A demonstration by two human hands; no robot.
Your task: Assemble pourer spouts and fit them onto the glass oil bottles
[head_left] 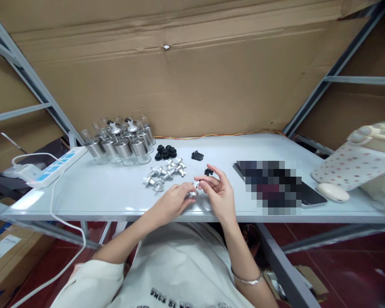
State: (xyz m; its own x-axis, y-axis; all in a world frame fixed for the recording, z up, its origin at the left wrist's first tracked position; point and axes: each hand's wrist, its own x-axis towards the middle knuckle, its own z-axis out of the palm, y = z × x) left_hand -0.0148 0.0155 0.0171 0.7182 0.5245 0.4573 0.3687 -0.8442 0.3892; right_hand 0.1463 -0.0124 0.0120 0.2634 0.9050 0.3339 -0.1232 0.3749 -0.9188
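Note:
In front of my body my left hand (179, 197) is closed on a silver-white pour spout (192, 194), its round base showing below the fingers. My right hand (220, 194) meets it from the other side, thumb and a finger pinched at the spout's narrow end, one finger raised. Whether a tiny part is also between those fingertips is hidden. Just beyond lies a pile of similar pour spouts (167, 170). Behind them are black ribbed stoppers (165, 152). Small black pieces (208, 172) sit near my right fingertips, and thin black flip parts (197, 155) lie farther back.
Several glass bottles with steel sleeves (124, 148) stand at back left, two topped with spouts. A white power strip (59, 167) with a cable lies left. At right are a dark flat device (308, 193), a cream oval object (333, 192) and a spotted jug (353, 160). Cardboard (211, 94) walls the back.

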